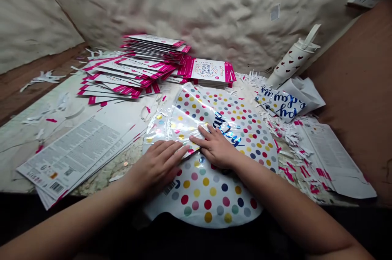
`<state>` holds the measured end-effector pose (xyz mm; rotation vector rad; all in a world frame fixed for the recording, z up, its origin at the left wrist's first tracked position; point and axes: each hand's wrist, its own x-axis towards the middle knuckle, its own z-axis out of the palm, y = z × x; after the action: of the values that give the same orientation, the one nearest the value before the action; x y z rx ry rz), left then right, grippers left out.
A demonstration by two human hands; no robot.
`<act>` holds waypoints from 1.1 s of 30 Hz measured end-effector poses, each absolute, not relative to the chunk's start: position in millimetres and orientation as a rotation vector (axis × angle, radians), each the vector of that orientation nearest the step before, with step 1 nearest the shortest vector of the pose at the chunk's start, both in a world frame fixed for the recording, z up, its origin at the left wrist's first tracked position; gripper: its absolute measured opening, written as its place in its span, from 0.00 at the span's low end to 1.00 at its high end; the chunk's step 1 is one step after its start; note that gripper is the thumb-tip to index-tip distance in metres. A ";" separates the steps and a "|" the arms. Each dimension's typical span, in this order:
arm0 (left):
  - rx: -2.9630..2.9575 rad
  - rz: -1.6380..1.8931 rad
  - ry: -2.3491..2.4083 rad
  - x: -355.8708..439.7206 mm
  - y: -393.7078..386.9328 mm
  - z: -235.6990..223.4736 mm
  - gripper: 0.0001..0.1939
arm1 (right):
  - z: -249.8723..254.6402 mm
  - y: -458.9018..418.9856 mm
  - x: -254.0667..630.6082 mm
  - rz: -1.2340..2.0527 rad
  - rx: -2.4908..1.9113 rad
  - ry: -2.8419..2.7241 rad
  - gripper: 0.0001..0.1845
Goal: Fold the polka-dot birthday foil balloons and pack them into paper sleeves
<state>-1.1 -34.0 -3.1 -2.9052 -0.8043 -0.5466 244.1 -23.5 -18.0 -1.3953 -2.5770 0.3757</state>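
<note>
A flat foil balloon [211, 202], white with coloured dots and blue lettering, lies in front of me and overhangs the table's front edge. Its left side is folded over towards the middle. My right hand [219, 147] rests on the folded layer near the lettering, fingers spread. Beside it, my left hand [161, 164] lies along the lower left of the fold with its fingers stretched out; its thumb is mostly hidden. Both hands touch the foil.
Behind the balloon are a pile of pink-and-white printed packets [134, 74] and a smaller stack [210, 70]. Flat printed cards [76, 158] lie left. At right stand a heart-patterned tumbler [292, 61], a crumpled folded balloon [281, 102], an opened card sleeve [337, 162] and paper scraps [288, 141].
</note>
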 end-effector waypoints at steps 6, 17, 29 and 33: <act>-3.125 -0.595 -1.316 25.3 -25.6 15.9 0.07 | -23.8 -38.7 258.6 0.145 -1.136 -2.401 0.29; -3.304 -0.107 -0.509 120.1 34.6 -9.5 0.23 | -25.0 -69.0 308.3 0.069 -0.860 -2.468 0.15; -3.285 0.199 -1.016 31.9 41.5 -18.5 0.28 | -7.2 -55.1 308.4 1.104 -1.812 -1.670 0.19; -2.956 0.029 -1.670 -33.6 38.5 6.7 0.25 | -7.7 -22.6 302.8 1.227 -2.017 -1.537 0.18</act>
<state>-33.6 38.5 6.7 -2.9564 -1.6703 0.0294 302.8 -22.6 -7.7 -2.0173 -1.5373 1.2267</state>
